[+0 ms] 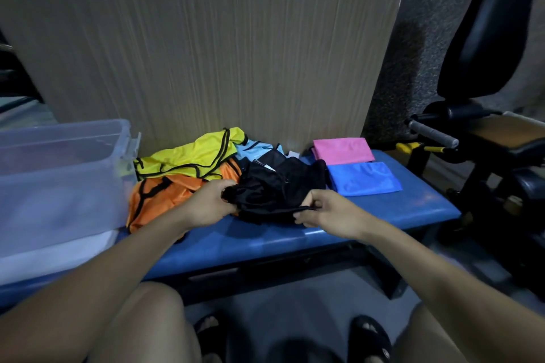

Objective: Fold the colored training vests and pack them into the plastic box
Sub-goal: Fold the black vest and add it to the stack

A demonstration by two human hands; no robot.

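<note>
Both hands on the black vest (274, 188): left hand (211, 203) grips its left edge, right hand (327, 212) pinches the near hem. It lies bunched mid-bench (265, 244). Left of it, orange vest (165, 197) under yellow vest (188, 159), a light-blue vest (253, 148) behind. Far right, folded pink vest (342, 150) and blue vest (364, 178). The box (59, 173) sits far left.
</note>
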